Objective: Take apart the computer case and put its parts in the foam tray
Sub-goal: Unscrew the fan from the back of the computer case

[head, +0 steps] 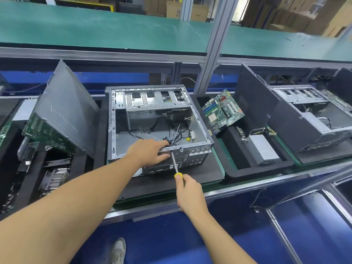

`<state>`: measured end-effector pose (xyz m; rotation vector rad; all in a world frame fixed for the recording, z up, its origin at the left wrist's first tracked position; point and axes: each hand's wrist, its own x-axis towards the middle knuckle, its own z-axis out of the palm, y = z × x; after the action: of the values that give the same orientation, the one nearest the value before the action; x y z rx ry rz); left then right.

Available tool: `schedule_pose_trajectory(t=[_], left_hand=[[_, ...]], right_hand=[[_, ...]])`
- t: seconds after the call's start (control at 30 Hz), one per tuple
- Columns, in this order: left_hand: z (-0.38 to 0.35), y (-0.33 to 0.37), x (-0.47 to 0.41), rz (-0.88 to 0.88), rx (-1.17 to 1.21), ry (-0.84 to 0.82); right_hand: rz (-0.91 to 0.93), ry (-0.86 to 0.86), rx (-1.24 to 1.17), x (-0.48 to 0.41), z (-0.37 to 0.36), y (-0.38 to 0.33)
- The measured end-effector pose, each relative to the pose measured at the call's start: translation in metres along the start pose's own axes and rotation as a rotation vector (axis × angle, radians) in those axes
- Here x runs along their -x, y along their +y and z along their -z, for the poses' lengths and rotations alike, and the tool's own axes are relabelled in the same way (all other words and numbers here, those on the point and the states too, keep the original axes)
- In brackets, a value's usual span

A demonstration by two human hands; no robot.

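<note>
Case [152, 103], ctr — 1 screwdriver [175, 165]

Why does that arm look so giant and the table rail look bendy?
Head view: the wide-angle lens stretches the edges, so the left arm looks huge and the rail bows; the middle, around the computer case and screwdriver, is sharp; lighting is even, with a sheen on the leaning side panel.
</note>
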<state>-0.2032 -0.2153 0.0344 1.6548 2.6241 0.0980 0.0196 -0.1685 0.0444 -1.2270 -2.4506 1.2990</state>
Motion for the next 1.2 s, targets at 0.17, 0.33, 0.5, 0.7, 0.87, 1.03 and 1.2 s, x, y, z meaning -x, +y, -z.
schedule_pose_trajectory(t=[0.17, 0.33, 0.5, 0.7, 0.87, 1.03, 1.2], left_hand=[[0.000, 0.000, 0.000, 0.003, -0.002, -0.002], [0.000, 0.000, 0.001, -0.013, -0.008, 0.013], [0.001, 0.000, 0.000, -0.005, -0.001, 0.001], [-0.001, -0.001, 0.000, 0.000, 0.003, -0.008], [-0.002, -0.001, 0.000, 0.005, -0.001, -0.014], [-0.001, 0.000, 0.000, 0.015, 0.011, -0.024], [0.000, 0.000, 0.000, 0.005, 0.005, -0.024]], right_hand=[[-0.072, -0.068, -0.148, -0.004, 0.001, 0.002], [-0.463, -0.535, -1.174, -0.011, 0.014, 0.013], [-0.462, -0.634, -1.452, -0.009, 0.011, 0.018], [-0.414, -0.550, -1.260, -0.010, 0.013, 0.015], [-0.329, -0.351, -0.821, -0.012, 0.019, 0.009], [-0.160, -0.119, -0.294, -0.001, 0.012, -0.009], [0.045, 0.097, 0.258, 0.004, 0.003, -0.006]])
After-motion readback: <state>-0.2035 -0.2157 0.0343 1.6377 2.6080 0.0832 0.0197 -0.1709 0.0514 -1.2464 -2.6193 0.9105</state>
